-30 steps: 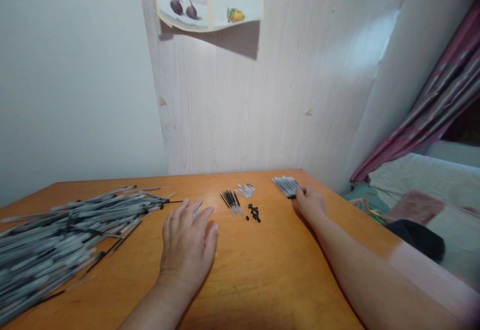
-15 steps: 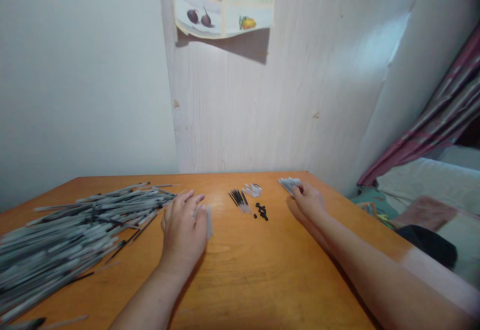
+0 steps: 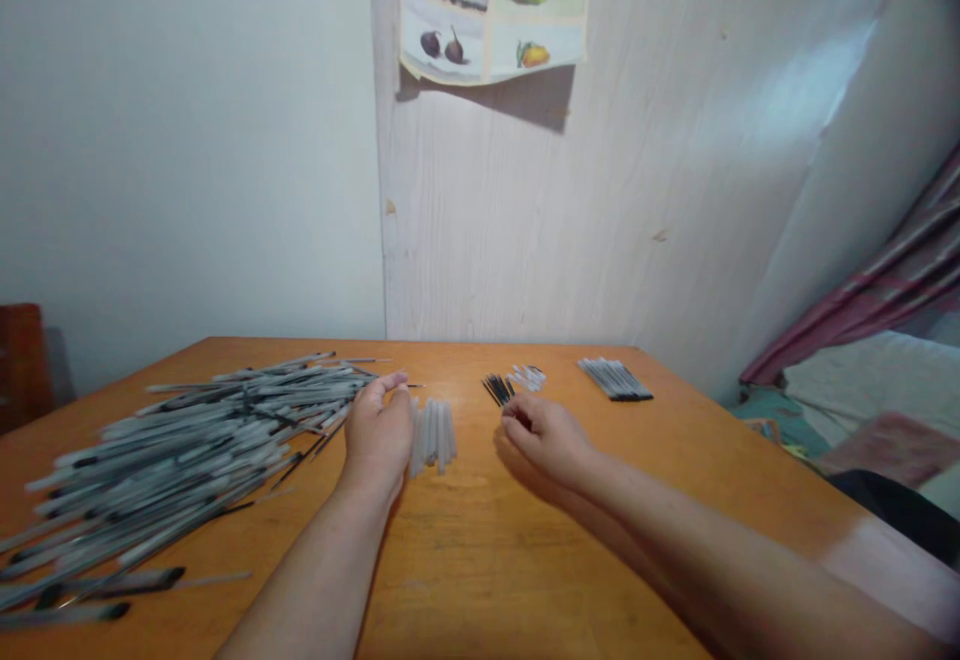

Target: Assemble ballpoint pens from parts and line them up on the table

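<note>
My left hand (image 3: 377, 432) rests knuckles-up on the orange wooden table (image 3: 487, 560), fingers curled at the edge of a big pile of grey pen barrels and refills (image 3: 202, 440). What its fingers hold is hidden. A short row of clear tubes (image 3: 433, 432) lies against its right side. My right hand (image 3: 541, 435) hovers low over the table's middle, fingertips pinched together; anything in them is too small to make out. Just beyond it lie a bunch of black refills (image 3: 496, 388) and a few clear pieces (image 3: 528, 377).
A neat bundle of finished pens (image 3: 615, 379) lies at the far right of the table by the wood-panel wall. A fruit poster (image 3: 491, 10) hangs above. A bed with a striped curtain (image 3: 877, 285) is to the right; a dark chair back (image 3: 22, 360) stands far left.
My right hand left the pen bundle at the far right and came to the table's middle, covering the black caps. My left hand curled and slid left, uncovering the clear tubes.
</note>
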Available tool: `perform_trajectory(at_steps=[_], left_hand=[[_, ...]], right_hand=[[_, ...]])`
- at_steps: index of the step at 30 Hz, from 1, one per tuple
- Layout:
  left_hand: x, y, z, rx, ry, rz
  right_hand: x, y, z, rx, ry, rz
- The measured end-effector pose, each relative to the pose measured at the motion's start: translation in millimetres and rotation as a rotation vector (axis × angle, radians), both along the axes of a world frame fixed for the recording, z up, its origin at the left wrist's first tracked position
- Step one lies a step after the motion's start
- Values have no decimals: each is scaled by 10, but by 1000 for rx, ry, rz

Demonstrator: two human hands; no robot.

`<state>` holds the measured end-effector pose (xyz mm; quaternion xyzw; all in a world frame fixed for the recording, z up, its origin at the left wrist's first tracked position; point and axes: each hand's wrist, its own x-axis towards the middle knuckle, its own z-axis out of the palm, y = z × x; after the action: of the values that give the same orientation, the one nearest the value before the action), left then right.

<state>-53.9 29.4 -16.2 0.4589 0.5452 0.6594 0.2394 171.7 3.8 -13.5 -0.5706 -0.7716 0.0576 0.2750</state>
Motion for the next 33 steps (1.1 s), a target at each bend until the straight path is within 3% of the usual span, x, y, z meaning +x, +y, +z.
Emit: perform_trajectory(at_steps=[7, 15, 33], left_hand=[[-4, -86, 178, -28, -238, -38], [-6, -57, 152, -28, -331, -43], [13, -71, 144, -55, -322, -62]], right_hand=[[-436, -85, -77, -67, -112, 138], [-637, 0, -143, -127, -86, 32], [-718, -13, -147, -128, -208, 87]])
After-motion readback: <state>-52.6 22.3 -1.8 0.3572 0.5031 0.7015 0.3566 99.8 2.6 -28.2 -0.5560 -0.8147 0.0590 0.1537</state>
